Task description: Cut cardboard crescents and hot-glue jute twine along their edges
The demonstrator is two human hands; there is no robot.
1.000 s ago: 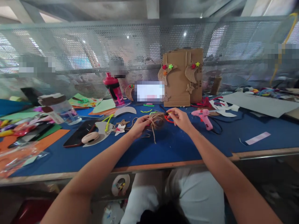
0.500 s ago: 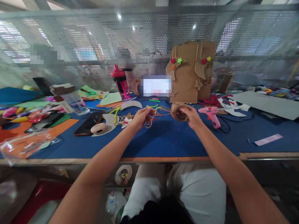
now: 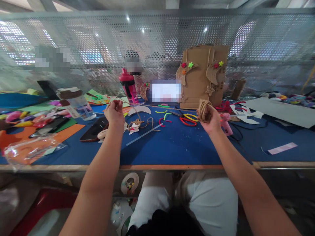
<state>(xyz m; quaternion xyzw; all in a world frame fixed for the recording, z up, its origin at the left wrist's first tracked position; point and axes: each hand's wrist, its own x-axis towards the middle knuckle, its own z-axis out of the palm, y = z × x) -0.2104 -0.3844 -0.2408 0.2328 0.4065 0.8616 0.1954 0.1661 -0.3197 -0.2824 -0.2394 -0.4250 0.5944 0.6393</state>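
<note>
My right hand (image 3: 213,120) is closed round a ball of brown twine (image 3: 204,110) above the right part of the blue table. Far to the left, my left hand (image 3: 114,110) pinches the twine's strand. The strand (image 3: 159,107) runs between the two hands across the back of the table. Loose twine (image 3: 147,122) lies in curls under it, beside a white paper piece (image 3: 134,128). Between my hands are scissors with red and yellow handles (image 3: 188,121), bits of pipe cleaner (image 3: 167,116) and a clear glue stick (image 3: 144,134).
A pink glue gun (image 3: 226,126) lies behind my right hand. At the back stand a cardboard panel (image 3: 197,78) with twine moons and a pink bottle (image 3: 128,86). A water bottle (image 3: 86,111), a phone (image 3: 92,131) and coloured sheets (image 3: 70,131) fill the left side.
My hands have moved apart, the left one leftward and the right one slightly right with the twine ball. A longer strand now stretches between them, and the scissors and glue stick have come into view.
</note>
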